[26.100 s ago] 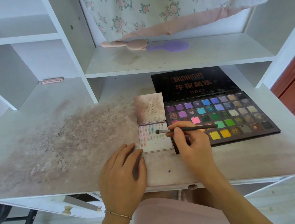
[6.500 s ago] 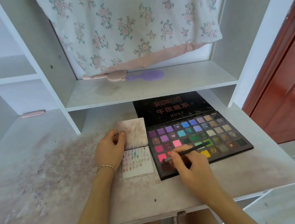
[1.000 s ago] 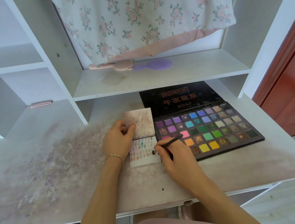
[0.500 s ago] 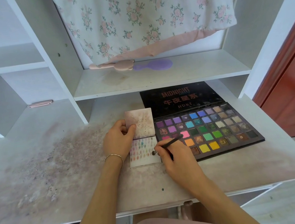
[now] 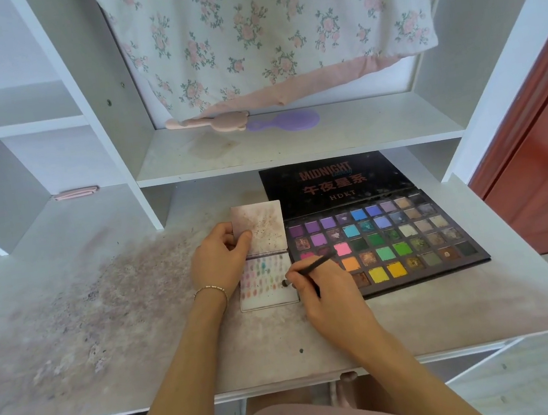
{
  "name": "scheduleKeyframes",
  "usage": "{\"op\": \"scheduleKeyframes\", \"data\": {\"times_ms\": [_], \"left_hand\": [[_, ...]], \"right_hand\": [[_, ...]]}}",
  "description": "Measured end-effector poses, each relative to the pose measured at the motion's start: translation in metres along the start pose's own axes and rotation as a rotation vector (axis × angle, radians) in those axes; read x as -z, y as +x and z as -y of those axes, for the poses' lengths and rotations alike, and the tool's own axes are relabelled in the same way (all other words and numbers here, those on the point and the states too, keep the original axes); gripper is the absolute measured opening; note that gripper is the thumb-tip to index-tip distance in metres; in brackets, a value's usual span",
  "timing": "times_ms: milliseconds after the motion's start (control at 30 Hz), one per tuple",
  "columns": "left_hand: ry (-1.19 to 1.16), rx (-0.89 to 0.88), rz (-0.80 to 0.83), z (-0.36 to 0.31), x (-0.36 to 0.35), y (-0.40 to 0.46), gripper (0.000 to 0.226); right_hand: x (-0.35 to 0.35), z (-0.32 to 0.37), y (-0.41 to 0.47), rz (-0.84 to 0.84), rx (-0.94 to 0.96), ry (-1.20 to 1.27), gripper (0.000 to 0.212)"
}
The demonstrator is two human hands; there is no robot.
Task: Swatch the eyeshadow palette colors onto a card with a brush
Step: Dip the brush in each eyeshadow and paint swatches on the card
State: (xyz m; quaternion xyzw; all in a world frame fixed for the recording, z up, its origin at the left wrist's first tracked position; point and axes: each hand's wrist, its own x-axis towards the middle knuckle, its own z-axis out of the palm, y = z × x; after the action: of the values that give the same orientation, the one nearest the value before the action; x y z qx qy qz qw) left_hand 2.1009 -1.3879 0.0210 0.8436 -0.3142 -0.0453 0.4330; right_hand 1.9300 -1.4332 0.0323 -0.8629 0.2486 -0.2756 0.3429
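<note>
An open palette (image 5: pixel 383 238) was laid on the desk (image 5: pixel 108 331), its lid (image 5: pixel 335 181) flat on the far side. A card (image 5: pixel 266 284) was set just left of it, touching. A brush (image 5: pixel 311 266) was held over the card's right edge. Two combs (image 5: pixel 245 123) were placed on the shelf (image 5: pixel 292 143) beyond, under a hanging cloth (image 5: pixel 261 33).

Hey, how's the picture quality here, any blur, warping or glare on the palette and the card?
Head view: soft, even daylight, no glare on the eyeshadow palette or swatch card; the brush tip is slightly soft; wide-angle bending curves the shelf uprights and the desk edges; the red door is smeared.
</note>
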Motion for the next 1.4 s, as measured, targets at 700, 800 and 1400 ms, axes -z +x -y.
{"op": "scheduleKeyframes", "data": {"times_ms": [700, 800, 1400], "left_hand": [[-0.034, 0.028, -0.019, -0.002, 0.001, 0.0, 0.024], [-0.044, 0.026, -0.027, -0.002, 0.001, -0.001, 0.021], [-0.052, 0.017, -0.025, -0.004, 0.002, -0.002, 0.025]], "right_hand": [[0.081, -0.058, -0.028, -0.378, -0.224, 0.035, 0.01], [0.1, -0.07, -0.03, -0.463, -0.267, -0.002, 0.011], [0.122, -0.089, -0.026, -0.609, -0.464, -0.114, 0.012]]}}
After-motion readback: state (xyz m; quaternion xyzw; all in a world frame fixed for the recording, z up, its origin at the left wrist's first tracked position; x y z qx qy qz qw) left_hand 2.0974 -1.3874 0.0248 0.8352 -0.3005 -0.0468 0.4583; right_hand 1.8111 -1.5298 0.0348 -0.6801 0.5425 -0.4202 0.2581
